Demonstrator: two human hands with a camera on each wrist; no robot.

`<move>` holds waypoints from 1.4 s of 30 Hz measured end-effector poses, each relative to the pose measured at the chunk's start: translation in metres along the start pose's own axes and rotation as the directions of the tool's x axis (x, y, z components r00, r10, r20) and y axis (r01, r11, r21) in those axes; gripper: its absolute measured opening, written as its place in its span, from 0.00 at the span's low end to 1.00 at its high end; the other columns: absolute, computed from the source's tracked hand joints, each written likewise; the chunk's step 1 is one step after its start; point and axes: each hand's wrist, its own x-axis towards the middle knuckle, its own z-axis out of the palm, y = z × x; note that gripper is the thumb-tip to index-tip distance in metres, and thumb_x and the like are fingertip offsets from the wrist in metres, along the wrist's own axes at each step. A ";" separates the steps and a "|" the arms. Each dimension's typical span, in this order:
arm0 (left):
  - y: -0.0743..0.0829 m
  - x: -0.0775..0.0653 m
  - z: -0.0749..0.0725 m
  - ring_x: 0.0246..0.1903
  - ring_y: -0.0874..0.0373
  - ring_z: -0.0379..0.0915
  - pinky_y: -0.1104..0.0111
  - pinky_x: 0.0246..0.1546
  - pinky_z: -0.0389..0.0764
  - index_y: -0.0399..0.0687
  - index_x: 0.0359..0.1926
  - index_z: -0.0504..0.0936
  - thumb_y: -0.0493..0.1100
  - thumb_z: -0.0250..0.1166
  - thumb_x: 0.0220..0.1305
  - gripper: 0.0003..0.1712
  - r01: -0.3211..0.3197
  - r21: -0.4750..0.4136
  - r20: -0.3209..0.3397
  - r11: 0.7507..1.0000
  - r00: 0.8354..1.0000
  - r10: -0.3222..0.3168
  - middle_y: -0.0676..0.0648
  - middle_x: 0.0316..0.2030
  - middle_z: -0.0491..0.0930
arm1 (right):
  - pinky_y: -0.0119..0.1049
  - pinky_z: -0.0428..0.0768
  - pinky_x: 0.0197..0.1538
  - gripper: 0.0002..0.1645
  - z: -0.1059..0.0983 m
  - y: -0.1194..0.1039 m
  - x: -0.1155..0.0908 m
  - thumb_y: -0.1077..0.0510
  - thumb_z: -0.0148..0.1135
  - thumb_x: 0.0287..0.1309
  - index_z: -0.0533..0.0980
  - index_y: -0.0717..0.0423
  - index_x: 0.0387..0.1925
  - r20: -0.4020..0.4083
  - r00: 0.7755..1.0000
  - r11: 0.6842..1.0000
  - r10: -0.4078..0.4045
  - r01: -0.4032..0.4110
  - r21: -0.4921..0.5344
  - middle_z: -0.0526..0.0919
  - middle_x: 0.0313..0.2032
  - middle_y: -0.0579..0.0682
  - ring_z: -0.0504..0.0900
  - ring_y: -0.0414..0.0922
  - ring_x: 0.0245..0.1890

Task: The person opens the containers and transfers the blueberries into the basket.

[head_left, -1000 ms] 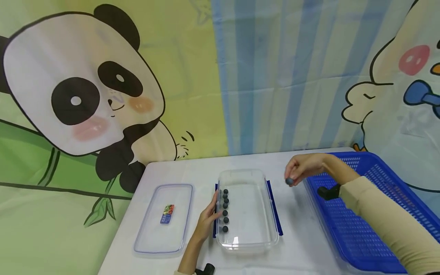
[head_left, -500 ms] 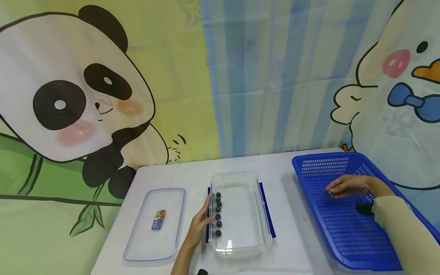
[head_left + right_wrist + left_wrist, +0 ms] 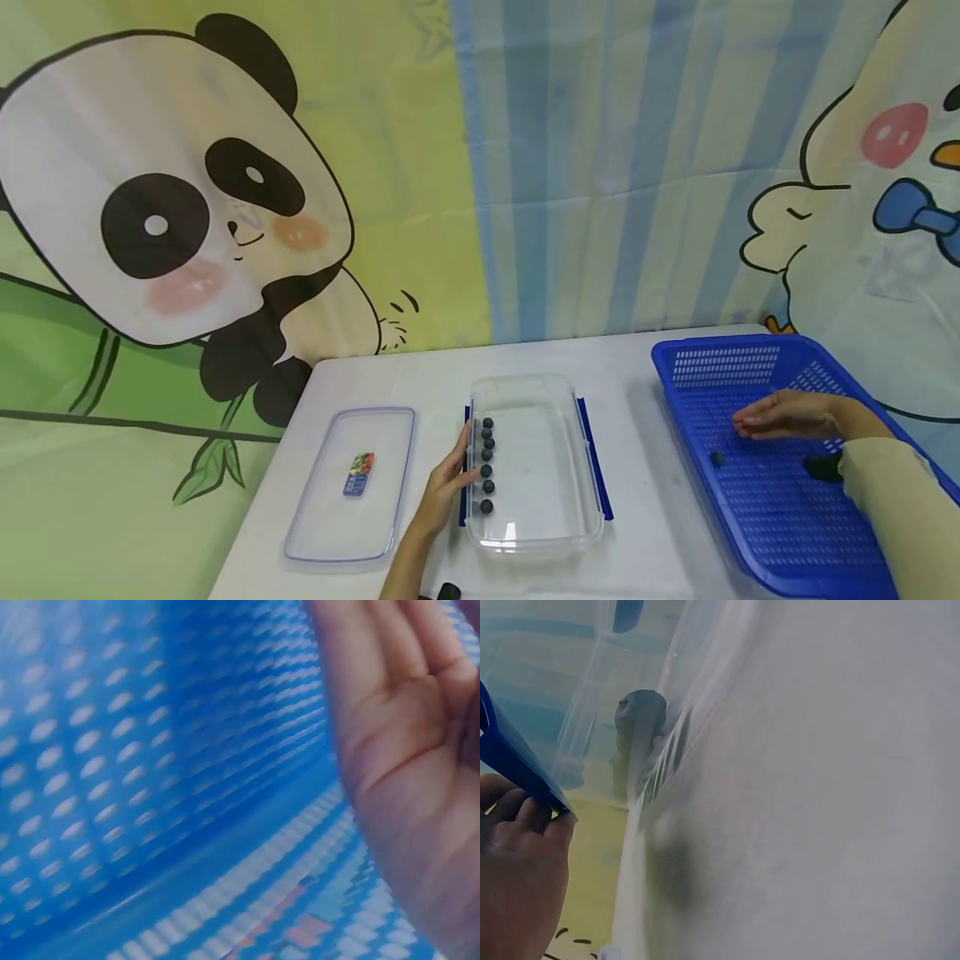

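My left hand (image 3: 446, 485) grips the left side of a clear plastic container (image 3: 543, 467), its thumb at the rim. The left wrist view shows its fingers bent around a blue latch flap (image 3: 521, 761). Along the container's left wall runs a row of several small dark balls (image 3: 487, 471). Over the blue perforated basket (image 3: 787, 517), my right hand (image 3: 787, 414) has straightened fingers and holds nothing. A single dark ball (image 3: 717, 458) is in the basket, below and left of those fingers. In the right wrist view, the palm (image 3: 405, 765) is beside the basket's perforated wall.
A clear lid (image 3: 348, 525) with a small colourful label (image 3: 358, 474) lies on the white table (image 3: 442, 379), left of the container. Another blue flap (image 3: 595, 458) sticks out along the container's right side. A printed curtain (image 3: 555, 167) hangs behind the table.
The right hand has moved from the table side rightward over the basket and let go of the dark ball there. My left hand keeps its grip on the container.
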 end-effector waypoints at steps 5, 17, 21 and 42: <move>0.000 0.000 0.000 0.68 0.45 0.37 0.80 0.63 0.44 0.32 0.69 0.48 0.30 0.50 0.64 0.34 0.000 0.019 -0.007 1.000 1.000 0.000 0.36 0.69 0.43 | 0.38 0.73 0.56 0.21 0.029 -0.043 0.015 0.68 0.39 0.69 0.62 0.74 0.60 -0.127 0.976 0.981 -0.177 0.165 -0.102 0.78 0.52 0.56 0.76 0.47 0.52; -0.001 0.006 -0.002 0.68 0.50 0.39 0.80 0.63 0.44 0.35 0.69 0.49 0.32 0.51 0.64 0.35 0.007 0.025 -0.004 1.000 1.000 -0.007 0.40 0.69 0.44 | 0.42 0.74 0.54 0.16 0.238 -0.100 0.136 0.65 0.56 0.60 0.75 0.64 0.50 -0.448 0.871 0.905 -0.200 0.339 0.257 0.82 0.43 0.56 0.81 0.47 0.45; 0.000 0.009 -0.003 0.68 0.50 0.40 0.79 0.63 0.45 0.35 0.69 0.49 0.33 0.52 0.64 0.35 0.003 0.023 -0.009 1.000 1.000 -0.003 0.40 0.69 0.45 | 0.41 0.76 0.52 0.22 0.294 -0.080 0.182 0.66 0.57 0.59 0.68 0.73 0.55 -0.436 0.892 0.896 -0.117 0.284 0.342 0.79 0.46 0.63 0.81 0.50 0.45; -0.006 0.003 -0.006 0.68 0.47 0.41 0.77 0.64 0.47 0.34 0.69 0.49 0.33 0.54 0.64 0.36 0.008 -0.010 0.000 1.000 1.000 -0.008 0.38 0.69 0.45 | 0.39 0.83 0.40 0.15 0.341 -0.015 0.240 0.74 0.59 0.53 0.74 0.78 0.44 -0.481 0.873 0.984 0.080 0.008 0.178 0.83 0.34 0.65 0.84 0.50 0.33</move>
